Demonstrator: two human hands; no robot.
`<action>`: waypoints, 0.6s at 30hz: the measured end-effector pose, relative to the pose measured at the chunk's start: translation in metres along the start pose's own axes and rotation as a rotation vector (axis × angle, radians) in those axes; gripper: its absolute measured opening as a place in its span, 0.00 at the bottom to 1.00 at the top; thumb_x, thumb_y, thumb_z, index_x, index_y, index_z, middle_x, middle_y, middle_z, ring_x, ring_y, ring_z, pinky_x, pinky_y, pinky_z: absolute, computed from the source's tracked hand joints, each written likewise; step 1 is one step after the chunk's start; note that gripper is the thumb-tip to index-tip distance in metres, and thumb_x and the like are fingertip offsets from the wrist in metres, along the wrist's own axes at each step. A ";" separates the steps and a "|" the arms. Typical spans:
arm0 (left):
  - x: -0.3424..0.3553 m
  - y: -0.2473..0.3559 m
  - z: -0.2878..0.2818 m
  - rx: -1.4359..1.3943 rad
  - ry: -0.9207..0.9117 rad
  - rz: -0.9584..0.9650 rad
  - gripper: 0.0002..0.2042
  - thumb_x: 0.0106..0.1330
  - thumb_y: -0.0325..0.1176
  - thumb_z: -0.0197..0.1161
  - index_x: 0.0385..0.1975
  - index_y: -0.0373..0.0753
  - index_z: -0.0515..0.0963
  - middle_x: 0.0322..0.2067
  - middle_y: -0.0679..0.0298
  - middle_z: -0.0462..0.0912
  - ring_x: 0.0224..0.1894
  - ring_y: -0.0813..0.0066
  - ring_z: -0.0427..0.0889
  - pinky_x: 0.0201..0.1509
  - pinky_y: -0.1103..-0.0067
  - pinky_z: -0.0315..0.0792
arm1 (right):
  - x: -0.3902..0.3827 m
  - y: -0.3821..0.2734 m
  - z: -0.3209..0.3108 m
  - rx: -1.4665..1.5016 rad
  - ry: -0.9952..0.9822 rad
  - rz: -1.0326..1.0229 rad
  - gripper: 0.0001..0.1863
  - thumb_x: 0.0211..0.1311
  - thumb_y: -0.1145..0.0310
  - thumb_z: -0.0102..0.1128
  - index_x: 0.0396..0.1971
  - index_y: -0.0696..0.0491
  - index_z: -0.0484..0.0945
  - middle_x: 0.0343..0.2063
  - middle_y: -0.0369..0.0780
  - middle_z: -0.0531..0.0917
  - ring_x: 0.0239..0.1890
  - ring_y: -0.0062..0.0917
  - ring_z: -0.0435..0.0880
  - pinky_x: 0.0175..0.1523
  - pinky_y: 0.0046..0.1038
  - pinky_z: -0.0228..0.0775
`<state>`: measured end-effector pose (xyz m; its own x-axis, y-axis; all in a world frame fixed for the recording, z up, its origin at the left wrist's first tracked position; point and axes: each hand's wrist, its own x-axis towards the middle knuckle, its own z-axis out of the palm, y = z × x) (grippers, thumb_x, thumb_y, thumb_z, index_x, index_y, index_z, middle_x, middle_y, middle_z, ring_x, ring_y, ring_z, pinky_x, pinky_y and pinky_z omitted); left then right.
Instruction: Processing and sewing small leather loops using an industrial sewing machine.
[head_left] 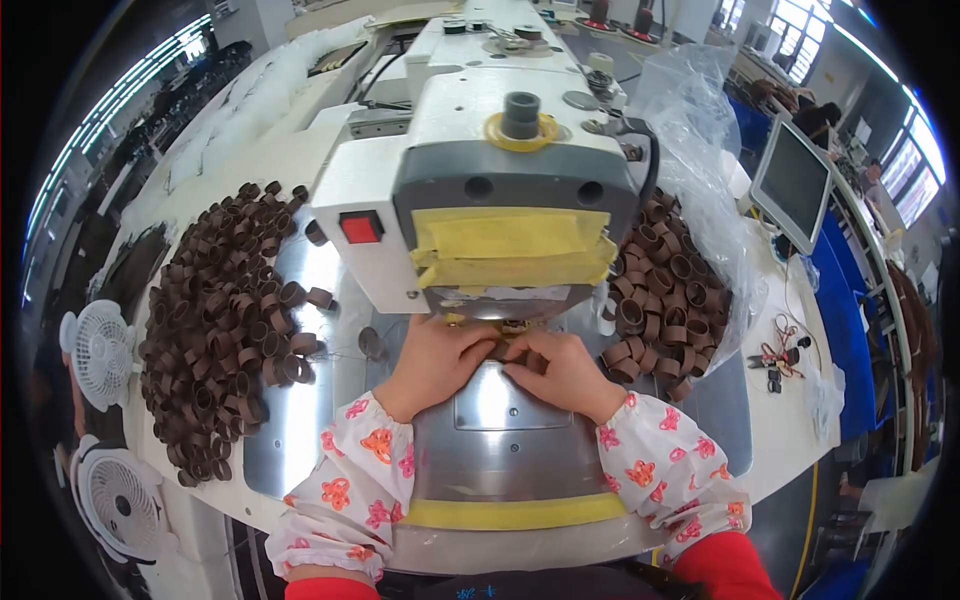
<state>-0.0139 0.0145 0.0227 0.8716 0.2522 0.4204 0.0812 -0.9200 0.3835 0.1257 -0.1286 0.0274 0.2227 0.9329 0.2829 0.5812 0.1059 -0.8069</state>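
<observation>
An industrial sewing machine (513,180) with a white and grey head stands straight ahead of me. Under its head, my left hand (440,362) and my right hand (562,368) meet with bent, closed fingers. A small brown band loop (499,350) shows between the fingertips, mostly covered by them. The needle area is largely hidden by the head and my fingers. Beneath my hands lies the shiny metal bed plate (470,455). A big heap of brown band loops (215,330) spreads to the left, and a second pile of loops (668,300) sits to the right.
Clear plastic sheeting (690,110) lies beside the right pile. Farther right are a screen (792,185) and small scissors (783,355) on the white table. Two white fans (122,505) stand at the left edge. Yellow tape (515,513) crosses the front edge.
</observation>
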 end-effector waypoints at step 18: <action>-0.005 0.003 0.002 -0.157 -0.024 -0.032 0.12 0.53 0.42 0.61 0.33 0.43 0.77 0.27 0.64 0.79 0.38 0.65 0.75 0.48 0.70 0.63 | -0.001 0.013 0.008 -0.004 0.067 0.067 0.07 0.45 0.76 0.61 0.28 0.59 0.76 0.21 0.41 0.76 0.15 0.21 0.72 0.23 0.21 0.63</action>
<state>-0.0166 0.0098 0.0199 0.8811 0.2719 0.3869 0.0345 -0.8529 0.5209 0.1269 -0.1256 0.0128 0.3125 0.9128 0.2628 0.5665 0.0430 -0.8229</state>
